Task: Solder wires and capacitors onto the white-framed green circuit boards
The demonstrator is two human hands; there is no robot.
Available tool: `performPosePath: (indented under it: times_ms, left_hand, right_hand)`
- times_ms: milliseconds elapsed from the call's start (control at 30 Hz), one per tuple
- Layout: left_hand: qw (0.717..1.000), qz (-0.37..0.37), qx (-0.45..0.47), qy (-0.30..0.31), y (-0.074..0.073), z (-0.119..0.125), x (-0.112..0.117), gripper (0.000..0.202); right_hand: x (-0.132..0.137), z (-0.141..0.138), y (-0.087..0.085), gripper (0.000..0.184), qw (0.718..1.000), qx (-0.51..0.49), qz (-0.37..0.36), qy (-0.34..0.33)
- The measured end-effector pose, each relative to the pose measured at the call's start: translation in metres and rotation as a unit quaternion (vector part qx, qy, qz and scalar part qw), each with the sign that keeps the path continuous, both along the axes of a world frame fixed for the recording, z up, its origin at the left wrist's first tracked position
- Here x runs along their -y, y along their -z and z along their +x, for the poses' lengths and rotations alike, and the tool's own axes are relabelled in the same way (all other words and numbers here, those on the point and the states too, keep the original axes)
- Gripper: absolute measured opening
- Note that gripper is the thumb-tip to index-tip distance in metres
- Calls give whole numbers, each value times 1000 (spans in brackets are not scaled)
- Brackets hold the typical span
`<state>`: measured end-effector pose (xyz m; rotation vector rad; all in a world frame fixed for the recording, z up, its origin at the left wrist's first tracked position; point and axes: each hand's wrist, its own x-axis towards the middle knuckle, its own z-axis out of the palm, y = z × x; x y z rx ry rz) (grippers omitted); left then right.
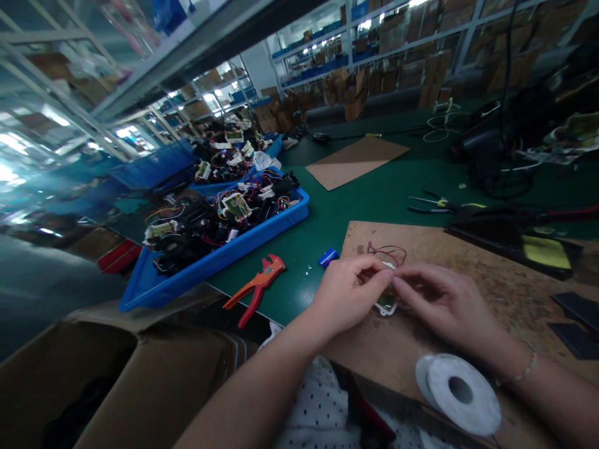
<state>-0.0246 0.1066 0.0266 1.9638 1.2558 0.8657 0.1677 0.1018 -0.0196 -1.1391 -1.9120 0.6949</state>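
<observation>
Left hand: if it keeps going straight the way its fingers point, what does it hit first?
Probably the right hand: the left hand points right, and their fingertips already meet over the small circuit board with red wires.

Blue tray (262, 240), orange-red stripper (256, 285), green mat (374, 193), white w/ black-dot fabric (318, 408).

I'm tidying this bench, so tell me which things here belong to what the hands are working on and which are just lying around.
In hand:
left hand and right hand pinching a small circuit board
its red wires
brown work board

Lying about:
orange wire stripper
blue capacitor
white spool
blue tray of parts
pliers
</observation>
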Motion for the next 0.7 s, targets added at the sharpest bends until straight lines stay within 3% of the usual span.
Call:
performPosePath:
  times_ms: [267, 567, 700]
  left_hand:
    - [993, 84, -18, -86, 12, 6, 13, 15]
    - [987, 117, -79, -72, 18, 4, 18, 27]
    - [985, 117, -113, -51, 17, 5, 20, 33]
  right_hand:
    - [-2, -7, -3, 26, 982, -132, -134, -7]
    - [-4, -7, 1, 30, 948, -226, -223, -1]
    - [-2, -8, 1, 27, 945, -242, -222, -12]
